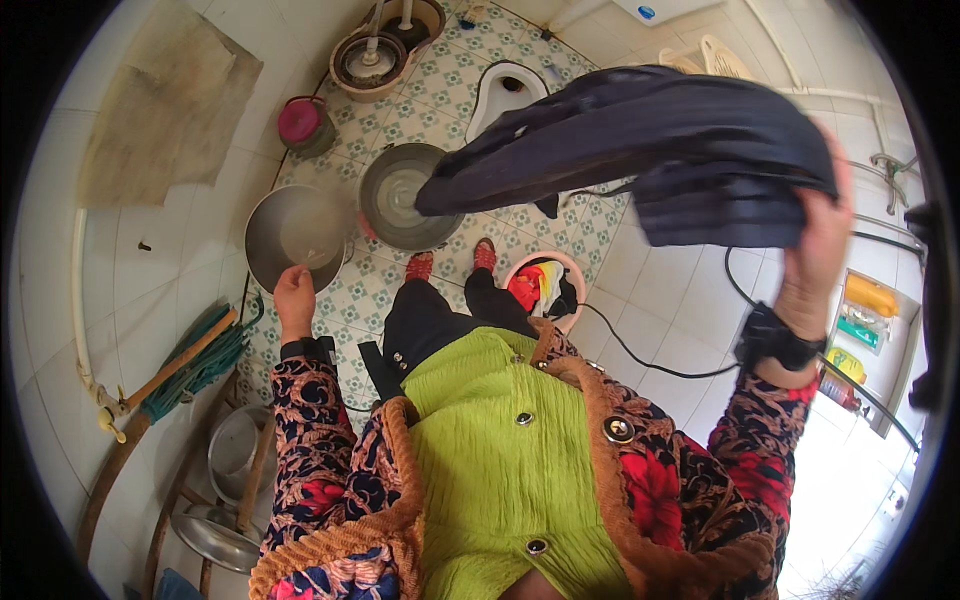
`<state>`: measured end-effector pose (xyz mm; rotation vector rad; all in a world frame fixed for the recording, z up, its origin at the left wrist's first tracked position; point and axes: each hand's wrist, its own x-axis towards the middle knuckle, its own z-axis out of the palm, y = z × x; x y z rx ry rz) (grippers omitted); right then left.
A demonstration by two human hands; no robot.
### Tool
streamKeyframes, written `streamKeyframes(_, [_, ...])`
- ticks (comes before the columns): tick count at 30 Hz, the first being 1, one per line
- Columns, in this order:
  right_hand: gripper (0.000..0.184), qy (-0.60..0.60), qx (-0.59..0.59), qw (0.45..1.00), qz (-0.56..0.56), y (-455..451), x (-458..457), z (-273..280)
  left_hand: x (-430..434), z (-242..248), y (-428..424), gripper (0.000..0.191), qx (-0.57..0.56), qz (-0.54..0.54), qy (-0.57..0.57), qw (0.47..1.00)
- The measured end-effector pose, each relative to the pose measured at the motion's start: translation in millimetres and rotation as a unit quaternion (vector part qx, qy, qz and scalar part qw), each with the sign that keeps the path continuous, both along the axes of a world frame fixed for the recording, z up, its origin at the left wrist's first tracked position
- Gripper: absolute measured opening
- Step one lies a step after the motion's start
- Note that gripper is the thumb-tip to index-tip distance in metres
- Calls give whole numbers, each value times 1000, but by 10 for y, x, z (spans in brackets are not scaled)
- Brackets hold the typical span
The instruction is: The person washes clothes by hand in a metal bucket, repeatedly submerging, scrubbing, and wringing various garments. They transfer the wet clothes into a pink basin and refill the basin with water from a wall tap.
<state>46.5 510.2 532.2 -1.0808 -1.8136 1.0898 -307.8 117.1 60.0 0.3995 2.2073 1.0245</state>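
Raised at the right, my right hand grips a dark navy garment. The cloth stretches leftward and is slightly blurred; its far end overlaps a grey basin with water in it. My left hand has its fingers curled, with nothing visible in them. It overlaps the near rim of a large metal pot that holds cloudy liquid under haze or steam. Whether that hand touches the rim, I cannot tell.
A pink tub of clothes stands by my right foot. Beyond the basin is a squat toilet. A lidded bucket sits by the left wall, near a mop and metal bowls. A black hose runs along the right.
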Motion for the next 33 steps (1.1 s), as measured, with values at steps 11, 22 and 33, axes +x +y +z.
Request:
streamKeyframes(11, [70, -246, -151, 948, 131, -298, -847, -2347, 12, -60, -215, 29, -40, -43, 60, 996])
streamKeyframes(22, [41, -260, -291, 920, 22, -44, 532, -2590, 146, -286, -161, 27, -112, -104, 17, 988])
streamKeyframes(33, [65, -628, -283, 724, 41, 594, 2180, -5376, 601, -1046, -267, 32, -298, -256, 43, 919])
